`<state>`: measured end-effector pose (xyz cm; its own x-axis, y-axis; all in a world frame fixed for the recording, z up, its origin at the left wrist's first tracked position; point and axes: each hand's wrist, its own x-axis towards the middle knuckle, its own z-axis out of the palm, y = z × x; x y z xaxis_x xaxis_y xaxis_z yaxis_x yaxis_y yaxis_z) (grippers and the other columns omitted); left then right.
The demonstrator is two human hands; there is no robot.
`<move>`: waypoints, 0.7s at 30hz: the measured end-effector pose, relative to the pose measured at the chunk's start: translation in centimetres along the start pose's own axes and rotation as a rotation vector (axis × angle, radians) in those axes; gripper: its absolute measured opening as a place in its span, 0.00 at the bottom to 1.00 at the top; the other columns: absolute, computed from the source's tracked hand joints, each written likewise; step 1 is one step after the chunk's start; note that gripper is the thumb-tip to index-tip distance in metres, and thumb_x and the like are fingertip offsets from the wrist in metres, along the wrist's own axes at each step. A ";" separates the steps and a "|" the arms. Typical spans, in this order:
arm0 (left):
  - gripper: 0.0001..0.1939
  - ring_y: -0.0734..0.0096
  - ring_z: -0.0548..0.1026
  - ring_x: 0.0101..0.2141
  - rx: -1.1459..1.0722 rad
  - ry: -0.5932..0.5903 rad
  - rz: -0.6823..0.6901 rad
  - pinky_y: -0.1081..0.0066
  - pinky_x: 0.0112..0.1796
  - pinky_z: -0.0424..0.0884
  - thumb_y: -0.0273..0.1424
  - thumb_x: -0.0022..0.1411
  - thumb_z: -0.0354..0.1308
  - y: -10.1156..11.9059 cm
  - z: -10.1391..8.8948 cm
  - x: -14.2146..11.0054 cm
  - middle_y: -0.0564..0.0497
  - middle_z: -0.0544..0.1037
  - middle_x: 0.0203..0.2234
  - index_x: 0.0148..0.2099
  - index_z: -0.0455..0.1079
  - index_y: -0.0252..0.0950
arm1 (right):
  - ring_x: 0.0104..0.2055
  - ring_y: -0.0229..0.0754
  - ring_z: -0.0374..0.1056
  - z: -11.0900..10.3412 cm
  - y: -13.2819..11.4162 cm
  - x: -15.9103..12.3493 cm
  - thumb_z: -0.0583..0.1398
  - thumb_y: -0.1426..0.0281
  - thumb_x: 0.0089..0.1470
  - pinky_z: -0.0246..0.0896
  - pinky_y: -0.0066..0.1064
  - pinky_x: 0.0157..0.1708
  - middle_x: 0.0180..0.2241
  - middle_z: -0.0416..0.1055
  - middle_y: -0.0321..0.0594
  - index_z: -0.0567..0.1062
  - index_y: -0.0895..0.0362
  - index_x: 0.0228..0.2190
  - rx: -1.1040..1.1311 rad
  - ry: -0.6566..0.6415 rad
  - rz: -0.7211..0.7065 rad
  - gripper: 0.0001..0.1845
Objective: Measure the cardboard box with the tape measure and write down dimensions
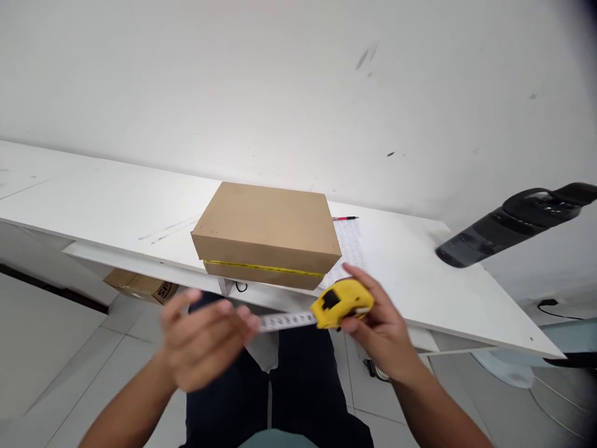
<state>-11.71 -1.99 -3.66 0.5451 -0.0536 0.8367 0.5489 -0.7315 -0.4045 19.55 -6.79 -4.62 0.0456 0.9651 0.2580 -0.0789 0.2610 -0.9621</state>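
My right hand [380, 333] is wrapped round a yellow tape measure [347, 303] with a black button. From its mouth a short length of white blade [289, 320] runs left to my left hand [208, 339], whose fingertips pinch the free end. The left hand is slightly blurred, and the tip of the blade is hidden by its fingers. Just beyond both hands, a closed brown cardboard box [268, 218] sits near the front edge of the white desk [116, 193]. A yellow strip [263, 267] runs along the box's near side.
Right of the box lie a written sheet of paper [352, 246] and a red and black pen [345, 218]. A dark bottle [508, 227] stands farther right. Below the desk, another cardboard box [140, 286] is at the left. A wall rises behind the desk.
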 end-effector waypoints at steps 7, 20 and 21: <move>0.11 0.67 0.79 0.37 -0.249 0.068 -0.326 0.55 0.57 0.73 0.32 0.57 0.73 7.8 5.0 -2.3 0.57 0.80 0.30 0.41 0.75 0.47 | 0.28 0.41 0.75 2.0 2.7 -1.3 0.71 0.53 0.52 0.75 0.36 0.30 0.34 0.78 0.36 0.71 0.48 0.46 0.203 -0.299 0.204 0.25; 0.39 0.39 0.43 0.73 -0.148 0.079 -1.550 0.36 0.68 0.45 0.52 0.64 0.61 5.0 10.8 -10.8 0.34 0.46 0.72 0.70 0.55 0.43 | 0.58 0.52 0.72 -0.2 2.5 9.8 0.61 0.40 0.54 0.67 0.49 0.56 0.48 0.79 0.47 0.74 0.52 0.45 0.079 0.219 -0.204 0.31; 0.37 0.38 0.44 0.73 -0.174 0.090 -1.574 0.35 0.68 0.45 0.54 0.64 0.60 4.6 11.3 -10.9 0.34 0.46 0.72 0.68 0.59 0.43 | 0.58 0.52 0.72 0.2 2.8 9.8 0.60 0.39 0.54 0.67 0.49 0.56 0.48 0.79 0.47 0.75 0.52 0.45 0.102 0.246 -0.207 0.32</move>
<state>-8.00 2.90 -18.78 -0.5157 0.7671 0.3816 0.4252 -0.1575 0.8913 19.61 3.44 -4.77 0.3090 0.8600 0.4061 -0.1415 0.4638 -0.8745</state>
